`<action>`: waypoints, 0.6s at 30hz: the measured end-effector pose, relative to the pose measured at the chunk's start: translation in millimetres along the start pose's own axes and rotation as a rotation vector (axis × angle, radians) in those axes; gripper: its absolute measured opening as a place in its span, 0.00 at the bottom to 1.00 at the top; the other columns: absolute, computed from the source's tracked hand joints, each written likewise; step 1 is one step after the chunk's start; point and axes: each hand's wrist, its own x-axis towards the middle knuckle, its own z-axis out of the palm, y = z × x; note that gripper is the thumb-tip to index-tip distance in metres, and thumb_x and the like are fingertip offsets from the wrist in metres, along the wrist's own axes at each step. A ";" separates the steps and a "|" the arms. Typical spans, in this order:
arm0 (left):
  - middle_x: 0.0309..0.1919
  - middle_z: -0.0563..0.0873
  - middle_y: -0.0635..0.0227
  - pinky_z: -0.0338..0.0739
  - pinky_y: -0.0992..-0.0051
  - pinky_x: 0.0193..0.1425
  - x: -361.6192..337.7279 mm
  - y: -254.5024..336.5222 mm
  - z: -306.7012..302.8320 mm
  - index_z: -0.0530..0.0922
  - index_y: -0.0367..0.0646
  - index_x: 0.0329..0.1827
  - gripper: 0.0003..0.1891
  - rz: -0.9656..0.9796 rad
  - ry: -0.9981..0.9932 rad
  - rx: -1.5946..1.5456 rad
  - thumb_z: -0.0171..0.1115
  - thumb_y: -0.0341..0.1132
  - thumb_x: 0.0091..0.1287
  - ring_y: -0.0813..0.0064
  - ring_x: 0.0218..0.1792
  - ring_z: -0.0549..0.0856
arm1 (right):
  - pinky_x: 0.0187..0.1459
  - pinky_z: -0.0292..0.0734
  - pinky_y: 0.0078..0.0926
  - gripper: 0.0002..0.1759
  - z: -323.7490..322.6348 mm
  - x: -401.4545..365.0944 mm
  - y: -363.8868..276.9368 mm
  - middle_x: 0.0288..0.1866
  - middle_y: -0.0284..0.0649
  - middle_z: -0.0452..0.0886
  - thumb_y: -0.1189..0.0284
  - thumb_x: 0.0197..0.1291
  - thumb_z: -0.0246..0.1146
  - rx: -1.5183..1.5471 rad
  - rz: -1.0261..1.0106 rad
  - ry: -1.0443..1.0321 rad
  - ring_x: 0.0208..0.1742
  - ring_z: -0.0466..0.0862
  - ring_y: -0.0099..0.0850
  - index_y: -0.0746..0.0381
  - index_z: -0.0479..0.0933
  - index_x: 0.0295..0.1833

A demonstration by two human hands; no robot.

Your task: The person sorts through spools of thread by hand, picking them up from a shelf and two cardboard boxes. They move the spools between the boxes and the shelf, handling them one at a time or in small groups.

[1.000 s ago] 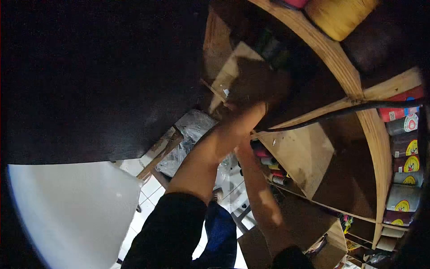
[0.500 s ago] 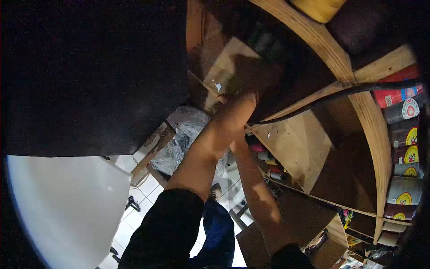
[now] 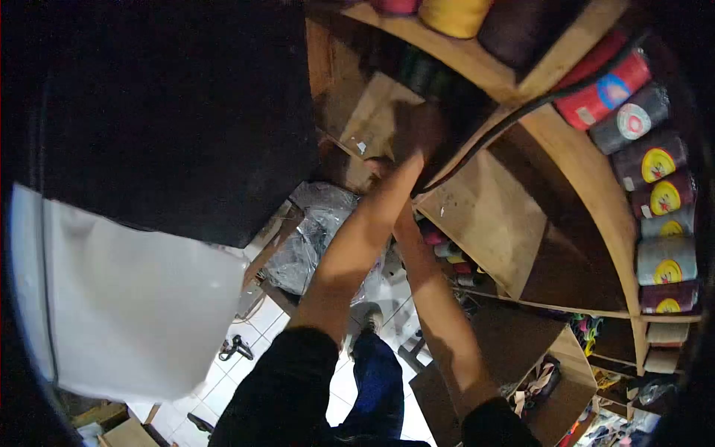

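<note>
My left hand [image 3: 423, 138] reaches into a shadowed compartment of the wooden shelf, beside a pale wooden panel [image 3: 376, 115]. Darkness covers its fingers, so any grip is hidden. My right forearm [image 3: 436, 305] passes beneath the left one, and the two arms cross near the compartment's edge. A small patch of skin left of my left wrist seems to belong to my right hand [image 3: 377, 165]; the rest of that hand is covered. Dark thread cones [image 3: 424, 71] stand deeper in the compartment, above my left hand.
Thread cones with round labels [image 3: 665, 197] line the curved shelf [image 3: 588, 179] at right. A black cable [image 3: 514, 112] runs across the shelf. Clear plastic wrapping [image 3: 316, 231] lies below my arms. A cardboard box [image 3: 547, 398], a white surface [image 3: 149, 298] and a dark panel [image 3: 164, 127] flank me.
The view has shifted, bringing more of the right-hand cones and the floor into sight. Both arms stay crossed at the compartment, and my left hand is still in shadow.
</note>
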 end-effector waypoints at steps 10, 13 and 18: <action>0.15 0.72 0.76 0.61 0.83 0.20 -247.3 120.4 -135.8 0.78 0.39 0.31 0.10 -0.707 0.125 -0.795 0.58 0.35 0.67 0.89 0.17 0.68 | 0.47 0.71 0.38 0.19 -54.7 -118.3 -58.3 0.44 0.44 0.78 0.64 0.56 0.55 0.253 0.433 -0.148 0.44 0.77 0.42 0.63 0.74 0.50; 0.23 0.78 0.73 0.68 0.81 0.27 -331.4 179.0 -181.5 0.78 0.36 0.34 0.07 -0.813 -0.330 -0.918 0.57 0.32 0.66 0.84 0.23 0.72 | 0.41 0.76 0.36 0.13 -73.4 -154.8 -138.3 0.37 0.46 0.82 0.68 0.57 0.55 -0.576 0.418 -0.463 0.38 0.82 0.43 0.61 0.77 0.45; 0.36 0.77 0.65 0.70 0.83 0.32 -384.1 216.3 -235.0 0.78 0.39 0.40 0.09 -0.398 -0.562 -0.816 0.58 0.22 0.56 0.77 0.33 0.76 | 0.39 0.77 0.31 0.11 -112.6 -247.6 -303.0 0.35 0.44 0.83 0.74 0.53 0.59 -0.290 0.434 0.240 0.37 0.84 0.39 0.62 0.78 0.43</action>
